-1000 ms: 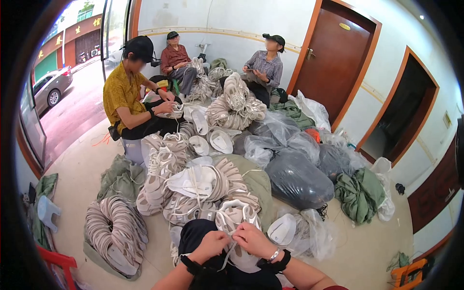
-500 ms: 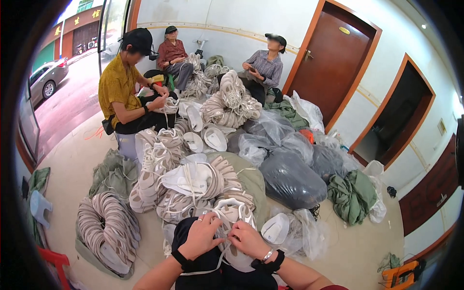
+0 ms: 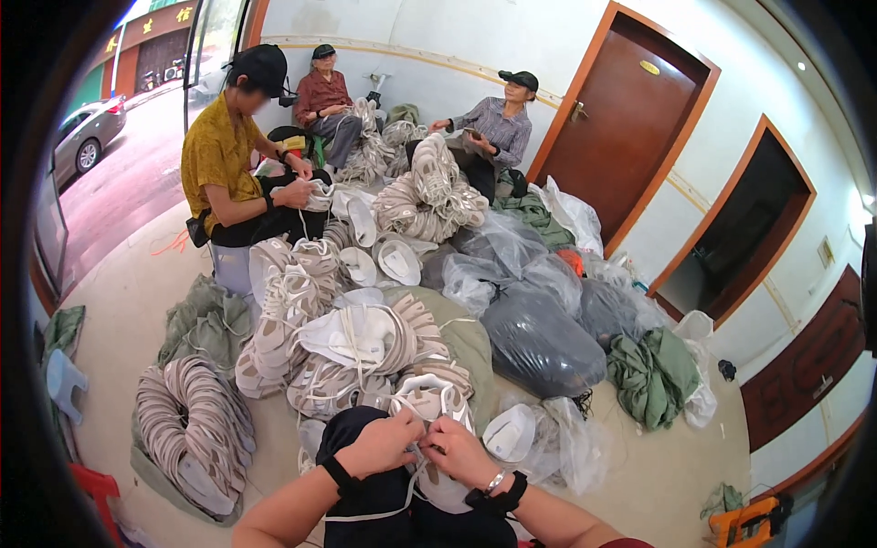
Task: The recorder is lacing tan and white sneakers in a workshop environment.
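The white shoe upper [image 3: 429, 402] lay on the person's dark lap at the near edge of the floor, its long axis running away from the body, the rounded far end pointing toward the piles and the near end tucked under the hands. Both hands met over its middle: the left hand [image 3: 382, 445] was curled with fingertips pinched on the upper and what looked like a thin white cord [image 3: 370, 514], and the right hand [image 3: 459, 449] was likewise closed, pinching the same spot from the other side. The cord trailed loose across the lap, so I judged this piece only partly threaded.

Much seemed done: a strung ring of finished uppers [image 3: 192, 434] lay toward the left edge of the floor, and further bundles [image 3: 356, 352] were heaped just beyond the lap. Loose uppers [image 3: 388, 260] farther out looked unworked. Grey plastic bags [image 3: 539, 333] and green cloth sacks [image 3: 653, 374] sat to the right. Three other people sat at the far side, one in a yellow shirt [image 3: 215, 160].
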A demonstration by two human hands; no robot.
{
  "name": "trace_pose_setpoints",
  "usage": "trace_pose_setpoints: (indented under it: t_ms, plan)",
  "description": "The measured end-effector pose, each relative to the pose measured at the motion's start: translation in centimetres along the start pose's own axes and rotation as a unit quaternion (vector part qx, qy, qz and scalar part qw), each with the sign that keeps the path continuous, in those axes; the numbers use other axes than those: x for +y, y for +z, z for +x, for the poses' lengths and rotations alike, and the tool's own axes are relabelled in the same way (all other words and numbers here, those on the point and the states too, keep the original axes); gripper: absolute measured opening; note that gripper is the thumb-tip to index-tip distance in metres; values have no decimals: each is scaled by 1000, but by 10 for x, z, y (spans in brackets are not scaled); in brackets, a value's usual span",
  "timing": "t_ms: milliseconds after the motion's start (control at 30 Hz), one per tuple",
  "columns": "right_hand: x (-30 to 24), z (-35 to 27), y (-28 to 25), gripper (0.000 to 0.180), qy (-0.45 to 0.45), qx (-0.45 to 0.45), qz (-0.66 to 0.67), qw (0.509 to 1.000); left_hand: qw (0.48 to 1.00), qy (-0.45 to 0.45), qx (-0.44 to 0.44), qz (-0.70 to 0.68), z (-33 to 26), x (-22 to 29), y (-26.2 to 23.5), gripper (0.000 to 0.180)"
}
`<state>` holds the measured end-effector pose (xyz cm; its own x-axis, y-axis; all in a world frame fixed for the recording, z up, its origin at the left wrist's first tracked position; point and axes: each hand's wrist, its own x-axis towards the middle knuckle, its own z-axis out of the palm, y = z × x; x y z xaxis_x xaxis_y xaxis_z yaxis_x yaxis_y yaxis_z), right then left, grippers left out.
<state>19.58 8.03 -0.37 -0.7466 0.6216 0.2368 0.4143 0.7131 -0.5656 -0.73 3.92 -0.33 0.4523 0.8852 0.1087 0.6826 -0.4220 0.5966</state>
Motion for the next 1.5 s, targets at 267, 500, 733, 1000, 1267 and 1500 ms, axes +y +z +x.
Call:
trace_pose_setpoints:
  t_ms: [267, 500, 733, 1000, 1267, 1500]
  plan:
    - [-6, 4, -1, 10, -5, -21, -15, 1000, 999, 37, -27, -25, 1, -13, -4, 38]
    - [-3, 5, 2, 10, -26, -34, -33, 999, 1000, 28, -2, -7, -1, -8, -1, 36]
    - [-4, 6, 10, 10, -6, -36, -73, 997, 997, 41, -17, -64, -3, -16, -6, 33]
    - [-11, 13, 7, 7, -2, -31, -21, 999, 994, 41, -5, -99, -4, -34, -2, 29]
    - [-10, 20, 11, 12, -27, -97, -138, 985, 994, 23, 23, -107, -10, -31, 0, 27]
    - [-4, 30, 4, 14, -3, -147, -112, 983, 993, 33, 52, -105, -7, -34, 10, 29]
